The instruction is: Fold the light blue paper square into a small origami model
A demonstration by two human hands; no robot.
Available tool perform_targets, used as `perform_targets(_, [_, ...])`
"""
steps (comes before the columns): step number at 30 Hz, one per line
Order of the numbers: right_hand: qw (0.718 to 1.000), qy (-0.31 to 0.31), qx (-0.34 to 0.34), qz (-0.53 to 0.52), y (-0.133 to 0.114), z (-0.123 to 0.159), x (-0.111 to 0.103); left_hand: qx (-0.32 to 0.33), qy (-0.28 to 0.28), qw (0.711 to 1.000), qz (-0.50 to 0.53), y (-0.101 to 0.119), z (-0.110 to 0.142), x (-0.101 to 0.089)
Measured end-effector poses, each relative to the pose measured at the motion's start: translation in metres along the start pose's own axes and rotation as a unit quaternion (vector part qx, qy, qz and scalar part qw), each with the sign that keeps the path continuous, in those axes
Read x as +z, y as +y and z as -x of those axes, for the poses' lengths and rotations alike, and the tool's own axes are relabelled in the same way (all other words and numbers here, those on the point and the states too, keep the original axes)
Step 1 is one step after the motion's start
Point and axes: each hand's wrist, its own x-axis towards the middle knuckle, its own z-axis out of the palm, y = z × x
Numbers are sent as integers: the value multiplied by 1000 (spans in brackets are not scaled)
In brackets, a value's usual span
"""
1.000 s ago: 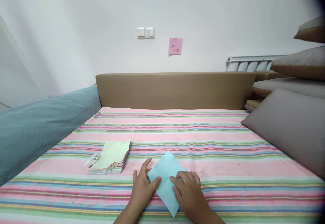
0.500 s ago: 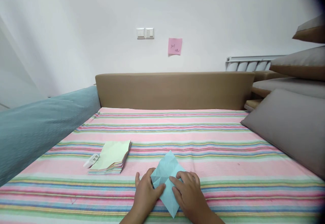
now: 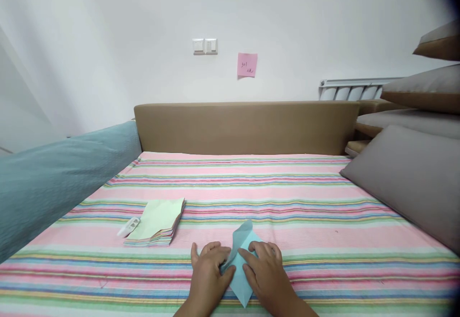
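A light blue sheet of origami paper (image 3: pixel 241 283) lies cornerwise on the striped bed cover, its left side lifted and bent over toward the middle. My left hand (image 3: pixel 210 271) is at that raised side, with thumb and forefinger closed on the paper near its left edge. Over the right half rests my right hand (image 3: pixel 266 271), its fingertips laid on the sheet near the centre and its fingers apart. Part of the paper's right side is hidden beneath this hand.
A stack of coloured paper (image 3: pixel 160 218) with a pale green top sheet lies to the left, a white plastic object (image 3: pixel 128 227) beside it. Grey cushions (image 3: pixel 406 178) are piled on the right. A brown headboard (image 3: pixel 247 127) stands at the back and a blue padded side (image 3: pixel 72 173) at the left.
My left hand has moved a little right and bent the paper's left side up and over toward the middle. My right hand has stayed nearly still on the sheet.
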Motion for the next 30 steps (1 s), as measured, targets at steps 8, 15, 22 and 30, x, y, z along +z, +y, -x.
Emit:
perform_targets(8, [1000, -9, 1, -3, 1, -1, 0, 64, 7, 997, -33, -7, 5, 4])
perform_targets(15, [1000, -11, -3, -8, 0, -2, -3, 112, -16, 992, -63, -6, 10, 1])
perform_targets(22, [1000, 0, -11, 8, 3, 0, 3, 151, -26, 984, -91, -5, 12, 0])
perform_targets(30, [999, 34, -34, 5, 4, 2, 6, 183, 37, 981, -53, 0, 15, 3])
